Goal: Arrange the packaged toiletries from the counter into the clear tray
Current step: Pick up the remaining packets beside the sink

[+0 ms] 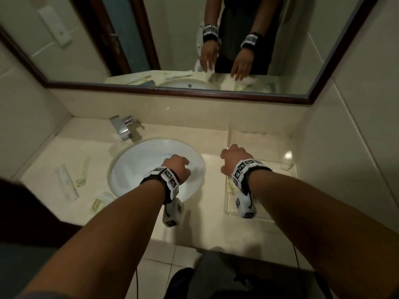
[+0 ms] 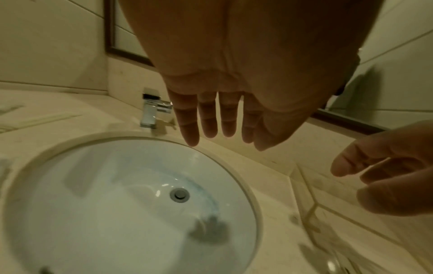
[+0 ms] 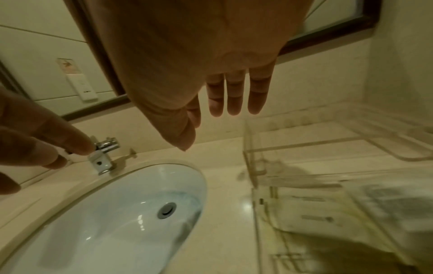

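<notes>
The clear tray stands on the counter right of the sink, also in the right wrist view. A few flat packets lie in its near part. My right hand hovers over the tray's left side, fingers straight and empty. My left hand hangs above the sink basin, fingers straight and holding nothing. Several pale packaged toiletries lie on the counter left of the sink: a long packet, a slim one, one by the front rim.
The round white sink fills the counter's middle, with a chrome faucet behind it and a small packet near it. A framed mirror runs along the back wall. Tiled walls close in both sides.
</notes>
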The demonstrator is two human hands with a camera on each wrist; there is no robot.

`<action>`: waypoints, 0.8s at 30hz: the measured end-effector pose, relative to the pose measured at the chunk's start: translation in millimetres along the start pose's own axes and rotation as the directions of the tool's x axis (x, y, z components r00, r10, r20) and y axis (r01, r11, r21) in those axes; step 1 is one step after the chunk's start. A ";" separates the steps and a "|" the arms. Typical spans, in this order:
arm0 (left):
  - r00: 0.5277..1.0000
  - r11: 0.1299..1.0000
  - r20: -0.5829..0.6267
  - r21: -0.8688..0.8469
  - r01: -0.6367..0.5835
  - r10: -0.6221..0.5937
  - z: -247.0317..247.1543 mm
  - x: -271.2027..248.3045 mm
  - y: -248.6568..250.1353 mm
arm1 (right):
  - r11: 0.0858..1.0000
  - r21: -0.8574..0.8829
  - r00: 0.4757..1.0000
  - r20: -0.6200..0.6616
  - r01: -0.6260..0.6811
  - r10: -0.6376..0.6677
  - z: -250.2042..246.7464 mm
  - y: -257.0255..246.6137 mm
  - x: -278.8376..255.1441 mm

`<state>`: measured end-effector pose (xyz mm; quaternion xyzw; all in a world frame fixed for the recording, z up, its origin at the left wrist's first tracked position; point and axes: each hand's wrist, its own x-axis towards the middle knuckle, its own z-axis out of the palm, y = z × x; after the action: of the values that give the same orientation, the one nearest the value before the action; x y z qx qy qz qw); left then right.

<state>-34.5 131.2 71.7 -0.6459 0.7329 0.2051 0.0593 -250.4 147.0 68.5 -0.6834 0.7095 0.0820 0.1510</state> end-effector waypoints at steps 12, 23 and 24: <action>0.969 0.960 -0.046 -0.153 0.234 -0.243 -24.8 -64.0 -190.7 | 0.990 -0.095 0.995 0.026 0.103 -0.101 7.1 -156.5 -14.0; 0.919 0.904 -0.045 -0.204 0.376 -0.392 -29.8 -123.6 -318.8 | 0.964 -0.124 0.971 0.073 0.234 -0.226 44.7 -297.5 -34.8; 0.917 0.901 -0.040 -0.203 0.382 -0.398 -27.6 -127.4 -323.4 | 0.963 -0.125 0.970 0.081 0.238 -0.229 47.4 -303.6 -36.5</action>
<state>304.7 212.0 69.2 -0.7900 0.5675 0.2320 0.0073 57.1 180.9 63.2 -0.7679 0.6114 0.1337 0.1368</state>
